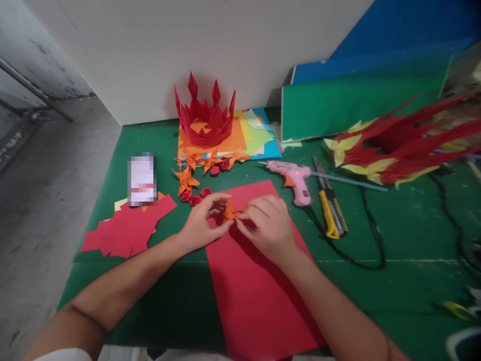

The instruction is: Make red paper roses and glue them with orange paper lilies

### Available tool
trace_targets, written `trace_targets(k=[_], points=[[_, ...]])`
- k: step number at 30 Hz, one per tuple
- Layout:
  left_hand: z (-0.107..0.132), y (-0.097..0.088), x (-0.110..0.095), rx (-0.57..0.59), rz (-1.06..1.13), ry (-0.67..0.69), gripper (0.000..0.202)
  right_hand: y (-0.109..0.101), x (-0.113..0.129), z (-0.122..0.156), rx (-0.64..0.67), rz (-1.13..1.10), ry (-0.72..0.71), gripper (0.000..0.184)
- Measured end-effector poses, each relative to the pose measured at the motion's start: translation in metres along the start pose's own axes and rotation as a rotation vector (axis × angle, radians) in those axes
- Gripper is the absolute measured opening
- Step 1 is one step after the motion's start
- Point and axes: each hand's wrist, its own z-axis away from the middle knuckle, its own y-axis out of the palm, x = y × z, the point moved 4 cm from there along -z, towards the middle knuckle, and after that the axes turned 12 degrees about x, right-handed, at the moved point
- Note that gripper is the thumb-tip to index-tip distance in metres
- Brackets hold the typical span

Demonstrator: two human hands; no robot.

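Between my two hands is a small folded orange paper flower [228,210], held above a red sheet of paper [259,281]. My left hand [205,220] grips its left side, thumb below and fingers above. At the flower's right end, my right hand [268,223] pinches a thin orange tip between thumb and fingers. Just beyond my left hand lie several red paper roses [195,200] and orange paper flowers [186,180]. Part of the flower is hidden by my fingers.
A red paper crown [206,120] stands on coloured sheets [259,130] at the back. Right of my hands lie a pink glue gun [298,183] with its cord and a yellow cutter [330,210]. At left are a phone [142,179] and red paper pieces [124,230]. A red-yellow paper crown [398,140] sits far right.
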Motion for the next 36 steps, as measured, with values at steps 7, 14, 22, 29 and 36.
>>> trace_targets(k=[7, 14, 22, 29, 36], points=[[0.000, 0.000, 0.002, -0.002, 0.019, -0.012, 0.043, 0.001, 0.001, 0.000, -0.003, -0.026, 0.000, 0.018], [-0.002, -0.002, 0.013, -0.041, 0.275, -0.112, 0.041, -0.004, -0.002, -0.001, -0.037, -0.095, 0.050, 0.008], [-0.004, -0.001, 0.015, -0.053, 0.540, -0.283, 0.049, -0.002, -0.003, 0.000, -0.009, -0.157, 0.031, 0.004], [-0.004, 0.001, 0.015, 0.007, 0.624, -0.263, 0.048, -0.003, -0.002, 0.001, -0.035, -0.115, 0.016, 0.008], [-0.003, 0.003, 0.010, 0.071, 0.545, -0.208, 0.047, -0.005, 0.003, -0.002, -0.039, 0.012, -0.008, 0.016]])
